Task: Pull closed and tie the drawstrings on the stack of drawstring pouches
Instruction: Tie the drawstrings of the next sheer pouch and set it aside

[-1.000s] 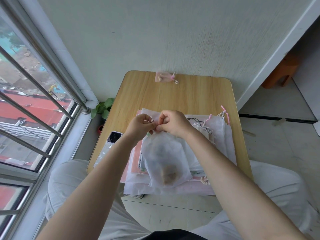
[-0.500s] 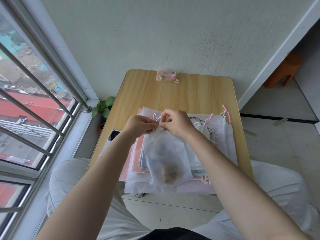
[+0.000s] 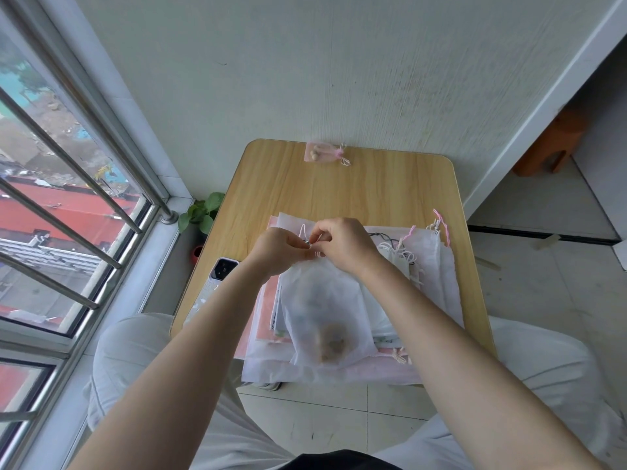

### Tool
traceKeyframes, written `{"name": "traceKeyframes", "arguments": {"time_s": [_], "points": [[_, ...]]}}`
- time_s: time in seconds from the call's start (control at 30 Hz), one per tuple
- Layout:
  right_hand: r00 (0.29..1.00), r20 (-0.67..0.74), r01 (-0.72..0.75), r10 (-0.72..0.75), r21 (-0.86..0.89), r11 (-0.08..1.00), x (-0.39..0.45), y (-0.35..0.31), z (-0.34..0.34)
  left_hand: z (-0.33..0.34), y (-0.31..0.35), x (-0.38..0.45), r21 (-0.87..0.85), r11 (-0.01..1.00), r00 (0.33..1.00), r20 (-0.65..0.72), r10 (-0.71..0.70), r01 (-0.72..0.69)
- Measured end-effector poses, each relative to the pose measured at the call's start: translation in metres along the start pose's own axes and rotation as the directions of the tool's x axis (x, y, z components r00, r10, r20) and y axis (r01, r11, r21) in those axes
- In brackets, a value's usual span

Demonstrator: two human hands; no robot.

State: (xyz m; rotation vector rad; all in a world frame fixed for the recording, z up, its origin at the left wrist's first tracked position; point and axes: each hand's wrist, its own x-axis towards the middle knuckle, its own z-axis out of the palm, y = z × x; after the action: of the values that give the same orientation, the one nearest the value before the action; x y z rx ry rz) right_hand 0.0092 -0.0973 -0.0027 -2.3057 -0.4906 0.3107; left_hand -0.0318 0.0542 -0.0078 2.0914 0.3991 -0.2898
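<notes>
Hands, left (image 3: pixel 278 251) and right (image 3: pixel 342 244), pinch drawstring (image 3: pixel 303 232) (white pouch (image 3: pixel 325 310)).

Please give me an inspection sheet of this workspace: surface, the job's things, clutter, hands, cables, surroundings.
Surface: wooden table, against a wall.
Job's things: white pouch, mouth gathered, something brownish inside, on the stack of pouches; its drawstring loops up between the hands.
Clutter: phone at the left edge; small pink pouch, tied, at the far edge.
Hands: left hand and right hand both pinch the drawstring.
Cables: nothing seen.
Surroundings: barred window, plant, orange stool.
</notes>
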Motion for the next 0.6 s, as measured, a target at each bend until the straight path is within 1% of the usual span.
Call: {"name": "traceKeyframes", "arguments": {"time_s": [0.07, 0.13, 0.23, 0.3, 0.33, 0.4, 0.5, 0.57, 0.6], "points": [[0.999, 0.029, 0.021, -0.019, -0.083, 0.996, 0.001, -0.001, -0.003, 0.001, 0.000, 0.001, 0.030, 0.999, 0.999, -0.025, 0.029, -0.028], [0.995, 0.088, 0.066, -0.049, -0.210, 0.976, 0.004, -0.002, -0.005, 0.003, 0.001, 0.001, 0.086, 0.994, 0.997, -0.034, 0.071, -0.067], [0.983, 0.180, 0.089, -0.021, -0.378, 0.922, 0.008, -0.004, -0.005, 0.007, 0.000, 0.001, 0.174, 0.977, 0.991, -0.032, 0.129, -0.121], [0.975, 0.221, 0.092, 0.005, -0.431, 0.898, 0.010, -0.005, -0.006, 0.009, -0.002, 0.000, 0.219, 0.964, 0.987, -0.034, 0.159, -0.148], [0.973, 0.232, 0.088, 0.015, -0.426, 0.901, 0.011, -0.004, -0.007, 0.009, -0.003, 0.000, 0.239, 0.958, 0.984, -0.038, 0.172, -0.158], [0.967, 0.251, 0.056, 0.033, -0.338, 0.940, 0.012, -0.002, -0.011, 0.009, -0.005, 0.000, 0.271, 0.946, 0.979, -0.052, 0.199, -0.178], [0.949, 0.303, -0.075, 0.092, -0.069, 0.995, 0.011, 0.005, -0.017, 0.009, -0.007, -0.001, 0.294, 0.935, 0.971, -0.070, 0.228, -0.198], [0.927, 0.349, -0.203, 0.136, 0.161, 0.966, 0.009, 0.010, -0.017, 0.010, -0.008, -0.001, 0.303, 0.931, 0.968, -0.079, 0.238, -0.204], [0.908, 0.389, -0.278, 0.159, 0.274, 0.920, 0.009, 0.012, -0.016, 0.011, -0.008, -0.001, 0.306, 0.929, 0.966, -0.085, 0.245, -0.208]]}}
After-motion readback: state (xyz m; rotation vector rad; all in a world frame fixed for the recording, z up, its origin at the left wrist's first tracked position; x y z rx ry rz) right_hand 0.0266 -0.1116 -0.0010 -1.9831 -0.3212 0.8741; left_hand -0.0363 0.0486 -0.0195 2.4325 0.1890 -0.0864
